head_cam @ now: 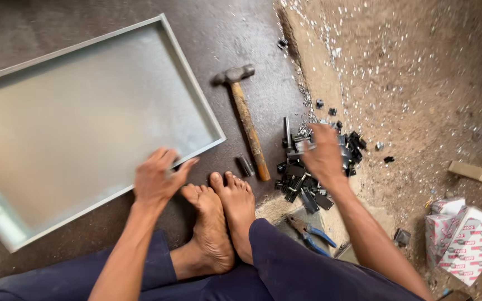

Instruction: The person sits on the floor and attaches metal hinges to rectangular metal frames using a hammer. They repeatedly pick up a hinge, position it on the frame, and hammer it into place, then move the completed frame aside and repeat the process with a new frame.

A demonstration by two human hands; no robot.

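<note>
My left hand [160, 177] rests on the near rim of a large shallow grey metal tray [196, 95], fingers spread over its edge. My right hand [324, 153] reaches into a pile of small black metal parts [299, 184] on the floor; it is blurred, and whether it grips a part is unclear. A hammer [246, 120] with a wooden handle lies between the tray and the pile. My bare feet [218, 212] sit on the floor between both hands.
Blue-handled pliers [311, 231] lie by my right leg. A short dark cylinder [245, 165] lies beside the hammer handle. Small white-and-red cardboard boxes [464, 239] are at the right. Sandy ground with scattered metal bits [397, 67] spreads to the upper right.
</note>
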